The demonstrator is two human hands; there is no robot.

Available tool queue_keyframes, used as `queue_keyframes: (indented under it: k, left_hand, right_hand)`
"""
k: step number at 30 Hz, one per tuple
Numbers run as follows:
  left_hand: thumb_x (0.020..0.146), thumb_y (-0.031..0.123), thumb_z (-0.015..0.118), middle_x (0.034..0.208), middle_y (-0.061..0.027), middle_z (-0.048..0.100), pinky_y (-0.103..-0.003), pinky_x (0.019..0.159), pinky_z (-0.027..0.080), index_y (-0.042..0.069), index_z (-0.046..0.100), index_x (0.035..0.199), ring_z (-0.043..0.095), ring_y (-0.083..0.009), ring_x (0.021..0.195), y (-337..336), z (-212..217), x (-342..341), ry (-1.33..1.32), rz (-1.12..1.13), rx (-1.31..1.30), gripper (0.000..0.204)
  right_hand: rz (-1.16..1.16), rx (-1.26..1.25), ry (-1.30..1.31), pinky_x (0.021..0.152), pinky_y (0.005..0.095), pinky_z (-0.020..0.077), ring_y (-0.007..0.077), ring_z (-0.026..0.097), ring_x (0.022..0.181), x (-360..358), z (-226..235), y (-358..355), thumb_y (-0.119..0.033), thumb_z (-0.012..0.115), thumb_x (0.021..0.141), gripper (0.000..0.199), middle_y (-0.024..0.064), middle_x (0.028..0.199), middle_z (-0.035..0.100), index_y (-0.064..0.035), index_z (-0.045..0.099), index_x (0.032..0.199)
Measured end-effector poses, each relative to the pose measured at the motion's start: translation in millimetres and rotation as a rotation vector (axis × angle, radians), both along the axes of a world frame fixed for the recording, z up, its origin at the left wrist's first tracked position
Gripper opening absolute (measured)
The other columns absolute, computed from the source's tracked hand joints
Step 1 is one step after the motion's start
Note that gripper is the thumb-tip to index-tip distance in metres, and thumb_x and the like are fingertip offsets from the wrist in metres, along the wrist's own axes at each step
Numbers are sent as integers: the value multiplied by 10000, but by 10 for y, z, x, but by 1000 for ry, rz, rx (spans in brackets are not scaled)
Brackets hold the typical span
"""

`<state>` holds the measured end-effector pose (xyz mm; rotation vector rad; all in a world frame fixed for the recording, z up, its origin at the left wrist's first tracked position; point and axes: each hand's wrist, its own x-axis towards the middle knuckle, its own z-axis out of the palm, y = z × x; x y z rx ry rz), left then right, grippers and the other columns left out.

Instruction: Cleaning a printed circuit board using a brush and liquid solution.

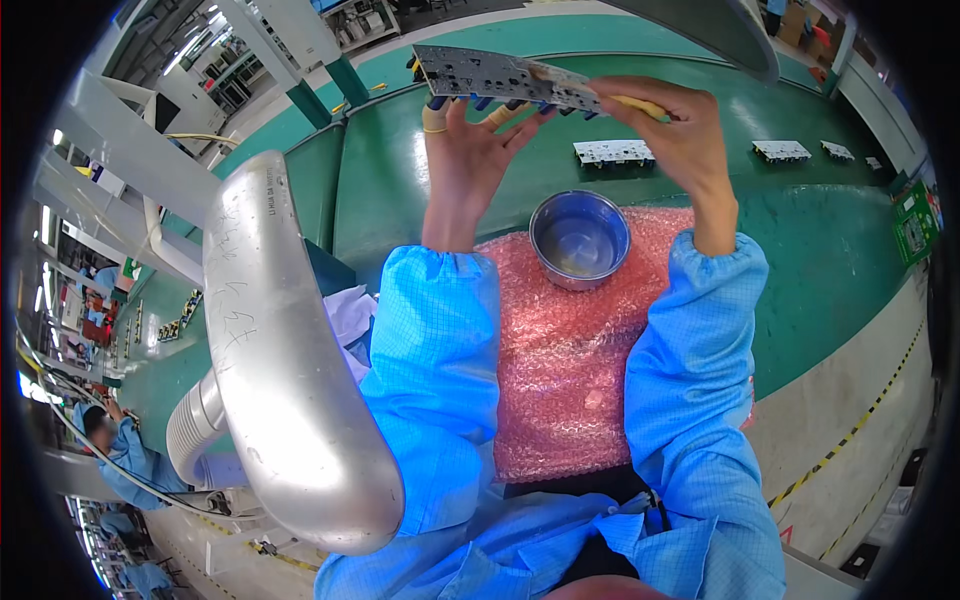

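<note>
A grey circuit board, with dark parts along its lower side, is raised over the far part of the green bench. Beneath its left half is my left hand, fingers up against the board and holding it. My right hand grips the board's right end. Yellow finger covers show on my left fingers; a yellow piece, likely another cover, shows at my right fingers. Below the board, a round metal bowl stands on pink bubble wrap. It seems to contain a little pale material.
A silver extraction hood rises close beside my left arm. Another grey hood overhangs the far right. More boards lie along the green bench. At the far left sits a person in blue.
</note>
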<state>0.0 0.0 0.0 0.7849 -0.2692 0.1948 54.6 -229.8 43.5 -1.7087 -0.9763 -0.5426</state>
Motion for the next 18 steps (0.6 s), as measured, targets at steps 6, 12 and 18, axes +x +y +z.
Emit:
queue_keyframes:
  k: [6, 12, 18]
  left_hand:
    - [912, 493, 546, 1337, -270, 489, -502, 1031, 465, 106, 454, 1350, 502, -500, 1219, 91, -45, -7, 63, 12, -13, 592]
    - [927, 462, 537, 1327, -278, 493, -506, 1036, 467, 92, 448, 1360, 516, -485, 1209, 55, -67, 3, 27, -3, -55, 576]
    - [940, 465, 526, 1313, -279, 505, -476, 1028, 483, 103, 464, 1345, 546, -470, 1183, -14, -46, -1, 20, 14, 80, 547]
  right_hand:
    - [-8, 117, -28, 763, 206, 518, 79, 679, 860, -48, -11, 98, -74, 726, 856, 204, 43, 984, 750, -54, 749, 1058]
    - [83, -33, 18, 744, 207, 514, 76, 664, 863, -75, 6, 73, -78, 738, 852, 201, 29, 987, 749, -55, 752, 1051]
    - [2, 176, -2, 735, 202, 510, 69, 662, 854, -172, 36, 230, -73, 744, 839, 210, 35, 982, 751, -58, 754, 1049]
